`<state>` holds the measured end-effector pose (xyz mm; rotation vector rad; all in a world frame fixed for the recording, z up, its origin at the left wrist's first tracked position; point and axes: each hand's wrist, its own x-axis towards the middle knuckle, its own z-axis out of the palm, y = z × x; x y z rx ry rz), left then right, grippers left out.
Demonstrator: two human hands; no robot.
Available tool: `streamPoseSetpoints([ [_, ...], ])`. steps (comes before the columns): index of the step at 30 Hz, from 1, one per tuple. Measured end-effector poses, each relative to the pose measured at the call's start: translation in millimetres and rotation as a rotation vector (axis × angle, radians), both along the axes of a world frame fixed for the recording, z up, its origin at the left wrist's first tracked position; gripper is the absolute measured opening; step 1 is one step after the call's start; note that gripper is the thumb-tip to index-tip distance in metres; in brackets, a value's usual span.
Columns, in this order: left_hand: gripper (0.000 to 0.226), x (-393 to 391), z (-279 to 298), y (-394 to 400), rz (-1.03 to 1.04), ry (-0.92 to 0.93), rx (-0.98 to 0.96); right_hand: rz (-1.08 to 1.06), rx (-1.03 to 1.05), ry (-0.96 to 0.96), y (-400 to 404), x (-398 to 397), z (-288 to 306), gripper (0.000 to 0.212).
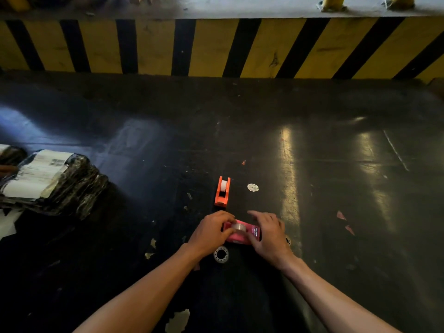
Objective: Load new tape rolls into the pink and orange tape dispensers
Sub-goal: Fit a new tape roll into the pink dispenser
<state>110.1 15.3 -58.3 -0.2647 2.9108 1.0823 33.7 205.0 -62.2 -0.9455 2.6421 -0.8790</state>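
The pink tape dispenser (242,233) lies on the dark floor between my hands, with a clear tape roll (239,227) sitting in its top. My left hand (211,233) grips its left end, fingers by the roll. My right hand (269,233) rests on its right end, fingers spread. The orange tape dispenser (222,192) stands just beyond, apart from both hands, with a white roll (224,185) in it. A clear ring-shaped core (221,254) lies on the floor below my left hand. Another ring (287,240) peeks out beside my right hand.
A round white sticker (252,187) lies right of the orange dispenser. Black-wrapped parcels with white labels (48,181) are piled at the left. A yellow-and-black striped kerb (216,46) runs across the back. Small paper scraps (177,320) dot the floor.
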Motion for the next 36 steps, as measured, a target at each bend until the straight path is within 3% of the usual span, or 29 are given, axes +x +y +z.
streamPoseSetpoints([
  [3,0.027,-1.3,-0.4,-0.3,-0.002,-0.012,0.011,-0.162,0.101,0.023,-3.2,8.9,0.6,0.034],
  [7,0.023,-3.4,2.2,-1.5,0.0,-0.039,0.025,-0.232,0.157,-0.073,-16.8,16.8,6.8,0.037],
  [11,0.02,-4.3,5.1,-0.5,0.013,-0.035,0.038,-0.325,0.141,-0.074,-27.3,20.6,18.2,0.03],
  [21,0.024,-3.5,7.4,0.6,-0.001,-0.056,0.035,-0.475,0.106,-0.282,-44.5,22.2,28.1,0.02],
  [36,0.025,-0.5,8.5,-2.7,-0.016,-0.048,0.03,-0.689,-0.328,-0.487,-4.9,19.1,2.3,0.014],
])
